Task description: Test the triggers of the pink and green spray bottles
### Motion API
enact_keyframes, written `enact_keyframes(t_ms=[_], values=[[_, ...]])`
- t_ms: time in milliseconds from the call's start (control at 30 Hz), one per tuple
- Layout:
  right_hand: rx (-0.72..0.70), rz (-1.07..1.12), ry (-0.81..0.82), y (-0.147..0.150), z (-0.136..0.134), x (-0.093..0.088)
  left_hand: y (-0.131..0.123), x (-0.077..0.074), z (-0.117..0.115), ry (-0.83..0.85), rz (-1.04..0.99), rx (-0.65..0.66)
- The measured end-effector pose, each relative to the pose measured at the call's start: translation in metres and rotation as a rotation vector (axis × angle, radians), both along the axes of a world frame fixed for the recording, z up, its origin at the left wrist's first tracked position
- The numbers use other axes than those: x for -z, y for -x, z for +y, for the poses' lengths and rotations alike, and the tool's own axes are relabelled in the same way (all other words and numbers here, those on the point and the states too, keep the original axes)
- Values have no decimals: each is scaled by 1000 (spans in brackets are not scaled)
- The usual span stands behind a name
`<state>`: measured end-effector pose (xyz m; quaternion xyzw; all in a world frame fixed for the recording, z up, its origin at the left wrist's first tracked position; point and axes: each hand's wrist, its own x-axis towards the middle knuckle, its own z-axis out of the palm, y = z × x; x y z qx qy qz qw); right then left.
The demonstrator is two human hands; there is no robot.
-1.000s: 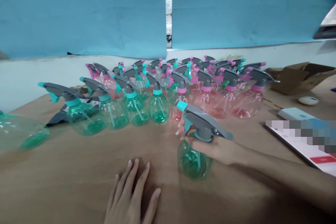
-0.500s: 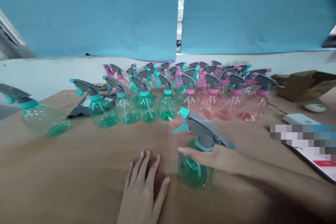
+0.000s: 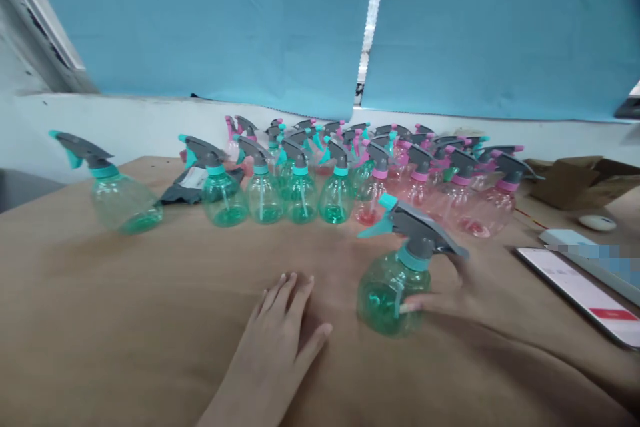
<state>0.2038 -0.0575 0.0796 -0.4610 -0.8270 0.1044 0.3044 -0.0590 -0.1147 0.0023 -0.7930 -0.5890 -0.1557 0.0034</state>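
Note:
A clear green spray bottle with a grey and turquoise trigger head stands nearly upright at the front, right of centre. My right hand is closed round its right side, blurred by motion. The thumb lies across the front of the bottle, while the other fingers are mostly hidden behind it. My left hand rests palm down on the table, fingers spread, holding nothing, to the left of this bottle. Green liquid shows in the bottle's lower part.
Several green bottles and pink bottles stand in rows behind. Apart on the left is another green bottle, near a dark packet. At right lie a phone, a white box, a mouse and a cardboard box.
The view has shifted and tilted. My right hand has slid from the held bottle's neck down to its side, the thumb now lower. My left hand still lies flat on the table.

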Motion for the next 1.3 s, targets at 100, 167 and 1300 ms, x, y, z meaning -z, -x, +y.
enact_keyframes(t_ms=[100, 167, 1300], values=[[98, -67, 6, 3, -6, 9, 16, -17, -2, 78, -1, -47], [66, -56, 1, 12, -9, 13, 28, -29, -2, 107, 4, -91], [-258, 163, 19, 376, 88, 9, 147, 1, -45, -94, 61, -436]])
